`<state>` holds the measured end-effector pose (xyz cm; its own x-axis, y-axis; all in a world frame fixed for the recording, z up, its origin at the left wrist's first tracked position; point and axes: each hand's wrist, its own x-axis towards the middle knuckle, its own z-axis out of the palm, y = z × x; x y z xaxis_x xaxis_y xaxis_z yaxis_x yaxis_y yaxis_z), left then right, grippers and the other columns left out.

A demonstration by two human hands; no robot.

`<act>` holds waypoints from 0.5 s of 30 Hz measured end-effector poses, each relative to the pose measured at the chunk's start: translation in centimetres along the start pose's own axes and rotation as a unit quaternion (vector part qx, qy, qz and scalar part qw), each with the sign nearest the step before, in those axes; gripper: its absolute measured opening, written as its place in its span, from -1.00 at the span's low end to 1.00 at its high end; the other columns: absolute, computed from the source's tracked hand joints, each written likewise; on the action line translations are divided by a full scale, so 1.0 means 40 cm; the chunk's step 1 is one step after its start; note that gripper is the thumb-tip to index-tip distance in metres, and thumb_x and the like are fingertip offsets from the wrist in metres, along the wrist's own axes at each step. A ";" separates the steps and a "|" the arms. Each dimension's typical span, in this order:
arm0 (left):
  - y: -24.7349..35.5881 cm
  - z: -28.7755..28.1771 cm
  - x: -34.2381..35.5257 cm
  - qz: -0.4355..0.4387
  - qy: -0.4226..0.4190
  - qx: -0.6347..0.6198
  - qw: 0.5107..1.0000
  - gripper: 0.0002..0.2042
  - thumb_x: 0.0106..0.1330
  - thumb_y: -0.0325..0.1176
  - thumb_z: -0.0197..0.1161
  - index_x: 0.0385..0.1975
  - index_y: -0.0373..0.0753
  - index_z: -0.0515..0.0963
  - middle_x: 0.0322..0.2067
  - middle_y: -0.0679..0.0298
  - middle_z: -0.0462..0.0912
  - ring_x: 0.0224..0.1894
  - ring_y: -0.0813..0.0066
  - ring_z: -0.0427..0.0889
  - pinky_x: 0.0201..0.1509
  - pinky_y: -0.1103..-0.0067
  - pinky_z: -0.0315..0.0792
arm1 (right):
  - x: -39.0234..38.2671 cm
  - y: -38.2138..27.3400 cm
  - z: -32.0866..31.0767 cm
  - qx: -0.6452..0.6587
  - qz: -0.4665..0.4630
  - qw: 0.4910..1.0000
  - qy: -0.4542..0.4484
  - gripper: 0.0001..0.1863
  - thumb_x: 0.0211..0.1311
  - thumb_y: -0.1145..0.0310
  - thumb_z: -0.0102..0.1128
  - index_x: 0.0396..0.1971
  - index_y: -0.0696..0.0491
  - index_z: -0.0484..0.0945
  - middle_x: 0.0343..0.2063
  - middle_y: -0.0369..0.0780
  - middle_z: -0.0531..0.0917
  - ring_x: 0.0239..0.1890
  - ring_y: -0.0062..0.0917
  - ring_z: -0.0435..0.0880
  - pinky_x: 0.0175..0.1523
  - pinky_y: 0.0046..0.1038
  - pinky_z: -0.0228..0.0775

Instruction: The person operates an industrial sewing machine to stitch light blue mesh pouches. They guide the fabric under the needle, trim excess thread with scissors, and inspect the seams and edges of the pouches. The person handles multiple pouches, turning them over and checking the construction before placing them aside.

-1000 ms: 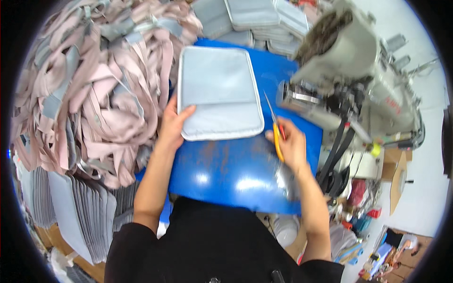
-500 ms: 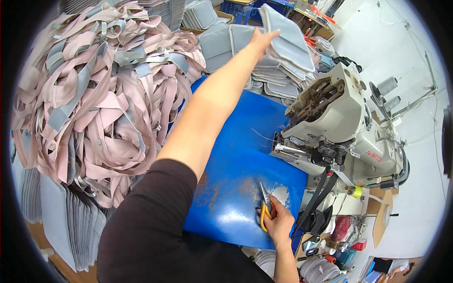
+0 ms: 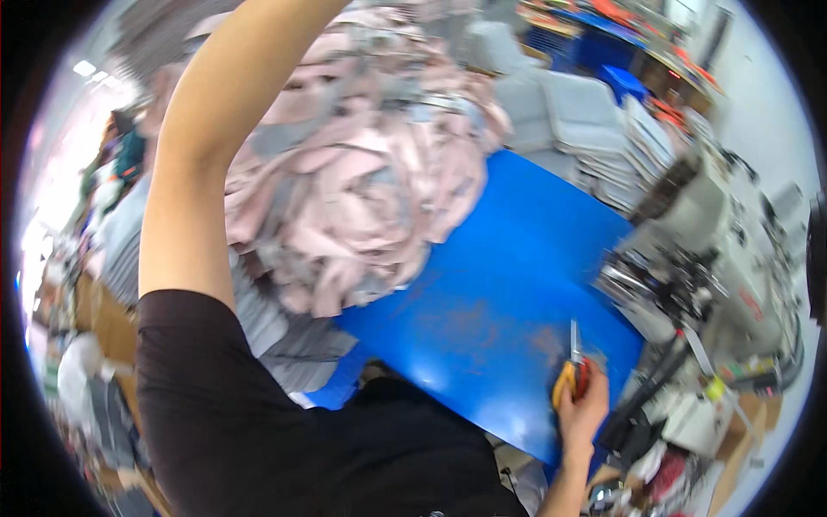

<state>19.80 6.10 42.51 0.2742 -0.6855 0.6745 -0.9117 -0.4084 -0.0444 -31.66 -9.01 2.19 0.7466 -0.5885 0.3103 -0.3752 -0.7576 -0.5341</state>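
Observation:
My right hand (image 3: pixel 586 401) is closed around a pair of scissors (image 3: pixel 566 379) with yellow and red handles. The blades point away from me, over the front right of the blue table (image 3: pixel 538 224). My bare left arm (image 3: pixel 194 172) stretches up past the top edge of the view, so its hand is out of sight. Below that arm lies a large heap of pink and grey fabric strips (image 3: pixel 362 198). The view is smeared by motion.
A sewing machine (image 3: pixel 732 258) stands along the table's right side. Stacked grey padded pieces (image 3: pixel 586 112) sit at the table's far edge. More grey pieces (image 3: pixel 301 353) lie below the strip heap, at the near left. Cartons and cluttered goods line the far left.
The view has swung to the left. My left hand was at a grey padded piece on the far stack; it has let go and the arm has moved left, out past the top edge.

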 end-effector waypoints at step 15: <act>-0.313 -0.393 -0.447 -0.228 -0.166 0.218 0.935 -0.61 0.20 -0.02 0.42 -0.20 -0.24 0.80 -0.26 0.04 0.82 -0.20 0.18 0.81 0.00 0.32 0.63 | -0.024 0.021 0.029 0.011 -0.041 0.999 -0.010 -0.55 0.21 0.53 0.37 0.13 0.14 0.61 -0.05 -0.06 0.57 0.01 -0.19 0.61 0.11 -0.25 0.49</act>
<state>21.52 32.95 42.59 0.7490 -0.5009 0.4338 -0.4867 -0.8601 -0.1529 -32.07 -8.75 0.52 0.7851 -0.5188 0.3385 -0.2998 -0.7964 -0.5252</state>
